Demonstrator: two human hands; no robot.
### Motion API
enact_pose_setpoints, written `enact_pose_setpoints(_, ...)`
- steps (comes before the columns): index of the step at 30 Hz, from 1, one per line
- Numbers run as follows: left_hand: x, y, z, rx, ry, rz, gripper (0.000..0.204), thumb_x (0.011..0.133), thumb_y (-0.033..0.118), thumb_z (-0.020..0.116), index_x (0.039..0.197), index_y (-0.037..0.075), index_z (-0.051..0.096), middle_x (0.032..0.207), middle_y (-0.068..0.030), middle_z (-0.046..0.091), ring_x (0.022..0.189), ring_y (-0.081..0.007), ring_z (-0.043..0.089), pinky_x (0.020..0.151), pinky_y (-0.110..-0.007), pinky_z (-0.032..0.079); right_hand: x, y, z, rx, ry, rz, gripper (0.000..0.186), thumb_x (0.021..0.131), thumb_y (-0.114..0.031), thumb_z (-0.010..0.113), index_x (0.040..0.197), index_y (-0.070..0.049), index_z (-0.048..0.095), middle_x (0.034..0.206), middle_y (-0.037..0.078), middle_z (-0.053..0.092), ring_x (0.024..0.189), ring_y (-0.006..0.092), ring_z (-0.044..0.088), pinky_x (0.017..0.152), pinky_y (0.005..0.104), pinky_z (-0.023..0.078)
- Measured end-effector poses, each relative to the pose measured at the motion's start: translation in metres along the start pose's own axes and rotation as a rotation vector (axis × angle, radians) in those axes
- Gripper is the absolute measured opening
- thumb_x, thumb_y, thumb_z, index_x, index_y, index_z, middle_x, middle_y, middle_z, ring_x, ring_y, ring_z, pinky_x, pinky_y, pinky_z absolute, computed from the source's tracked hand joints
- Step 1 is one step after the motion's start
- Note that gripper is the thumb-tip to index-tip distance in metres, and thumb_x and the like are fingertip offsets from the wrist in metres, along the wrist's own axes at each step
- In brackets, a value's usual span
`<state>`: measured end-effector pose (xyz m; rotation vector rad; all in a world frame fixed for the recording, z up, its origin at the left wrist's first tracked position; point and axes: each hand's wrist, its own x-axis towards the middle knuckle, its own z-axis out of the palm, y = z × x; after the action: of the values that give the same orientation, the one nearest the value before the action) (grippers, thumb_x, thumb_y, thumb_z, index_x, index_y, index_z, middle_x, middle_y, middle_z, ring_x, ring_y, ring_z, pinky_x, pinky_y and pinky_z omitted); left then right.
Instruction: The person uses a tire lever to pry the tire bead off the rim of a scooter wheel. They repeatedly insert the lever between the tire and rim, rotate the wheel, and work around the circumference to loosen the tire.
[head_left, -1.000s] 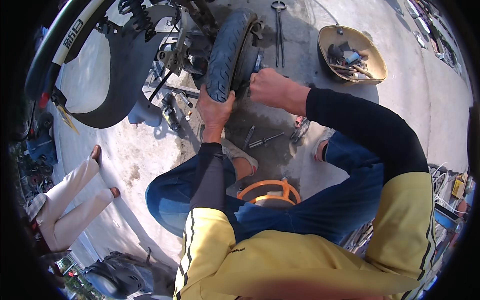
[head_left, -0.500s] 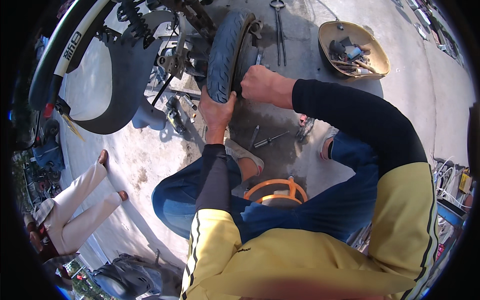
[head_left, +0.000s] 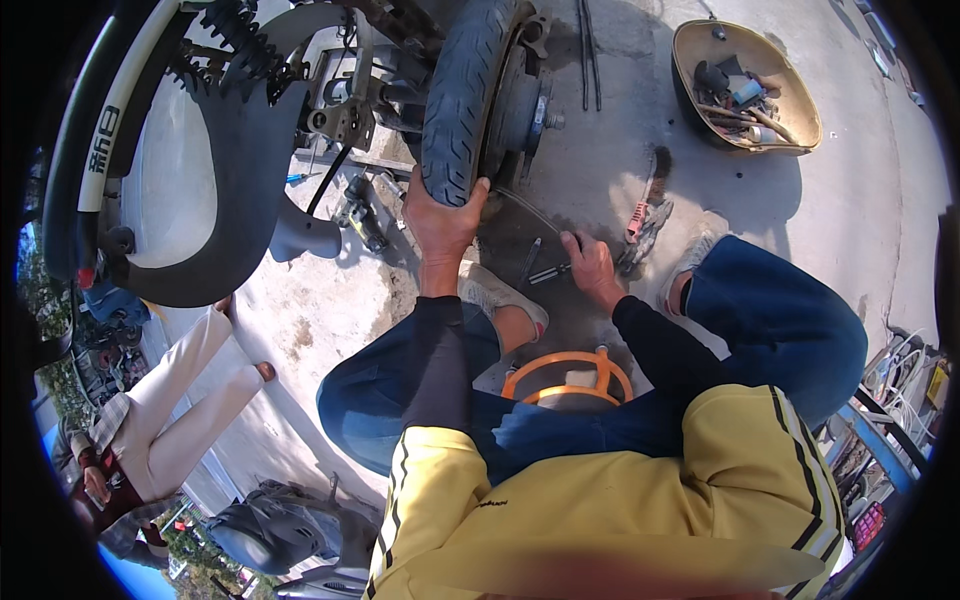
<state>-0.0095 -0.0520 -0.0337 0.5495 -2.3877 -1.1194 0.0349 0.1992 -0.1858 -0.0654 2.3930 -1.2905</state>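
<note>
My left hand point(head_left: 443, 215) grips the lower edge of a black tyre point(head_left: 465, 110) on a wheel, with the thumb on one side and the fingers on the other. Lower and to the right, my right hand point(head_left: 595, 272) is closed around the end of a thin, curved grey rod point(head_left: 532, 208). The rod's other end reaches the tyre's rim beside my left thumb; its tip is hidden. Just left of my right hand, a screwdriver point(head_left: 548, 274) lies on the ground, partly covered by the hand. The wheel's hub point(head_left: 520, 115) carries a threaded axle end point(head_left: 554, 120).
A tan basin point(head_left: 800, 130) of tools and parts stands at the far right. A red-handled brush point(head_left: 640, 215) lies right of my hand. An orange-framed stool point(head_left: 570, 360) is between my legs. A motorbike's frame point(head_left: 250, 170) fills the left; a person point(head_left: 170, 420) is farther left.
My right hand has come down and right from beside the wheel hub, uncovering the axle, and now holds the curved rod. My left hand stays on the tyre. The view has shifted slightly.
</note>
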Motion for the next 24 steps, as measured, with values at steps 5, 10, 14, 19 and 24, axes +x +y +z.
enact_pose_setpoints(5, 0.016, 0.027, -0.002, 0.075, -0.067, 0.027, 0.064, 0.069, 0.030, 0.096, 0.114, -0.006, 0.068, 0.095, -0.0224, 0.076, 0.086, -0.0384, 0.076, 0.081, -0.045, 0.059, -0.007, 0.023, 0.091, 0.292, 0.037, -0.035, 0.040, 0.111, -0.038, 0.048, 0.103, -0.001, 0.060, 0.083, 0.032, 0.064, 0.090, 0.0564, 0.062, 0.073, 0.0604, 0.045)
enact_pose_setpoints(10, 0.010, 0.014, -0.002, 0.030, -0.059, 0.026, 0.065, 0.070, 0.031, 0.096, 0.116, -0.006, 0.068, 0.096, -0.0233, 0.076, 0.086, -0.0384, 0.076, 0.081, -0.046, 0.059, 0.000, 0.023, 0.102, 0.270, 0.000, -0.150, 0.034, 0.112, -0.029, 0.048, 0.109, 0.002, 0.064, 0.099, 0.031, 0.068, 0.100, 0.0524, 0.065, 0.084, 0.0568, 0.049)
enact_pose_setpoints(14, 0.014, 0.027, -0.006, 0.143, -0.107, -0.027, 0.078, 0.071, 0.037, 0.095, 0.124, -0.011, 0.064, 0.103, -0.0295, 0.075, 0.096, -0.0433, 0.075, 0.087, -0.047, 0.058, 0.022, 0.018, 0.063, 0.021, -0.276, -0.252, 0.039, 0.111, -0.031, 0.050, 0.111, 0.003, 0.069, 0.104, 0.029, 0.068, 0.105, 0.0475, 0.065, 0.093, 0.0509, 0.051)
enact_pose_setpoints(19, 0.019, 0.038, -0.017, 0.225, -0.215, -0.041, 0.078, 0.077, 0.031, 0.094, 0.130, -0.015, 0.060, 0.115, -0.0261, 0.074, 0.105, -0.0324, 0.075, 0.092, -0.042, 0.058, 0.060, -0.007, 0.040, -0.247, -0.643, -0.193, 0.051, 0.109, -0.041, 0.056, 0.106, 0.006, 0.074, 0.099, 0.033, 0.073, 0.103, 0.0518, 0.068, 0.094, 0.0542, 0.053)
enact_pose_setpoints(24, 0.046, 0.037, -0.040, 0.409, -0.535, 0.007, 0.085, 0.076, 0.047, 0.092, 0.129, -0.013, 0.061, 0.110, -0.0357, 0.073, 0.103, -0.0456, 0.075, 0.091, -0.047, 0.058, 0.089, -0.007, 0.041, -0.271, -0.710, -0.155, 0.058, 0.104, -0.049, 0.063, 0.107, 0.008, 0.075, 0.107, 0.035, 0.073, 0.109, 0.0496, 0.069, 0.097, 0.0527, 0.054)
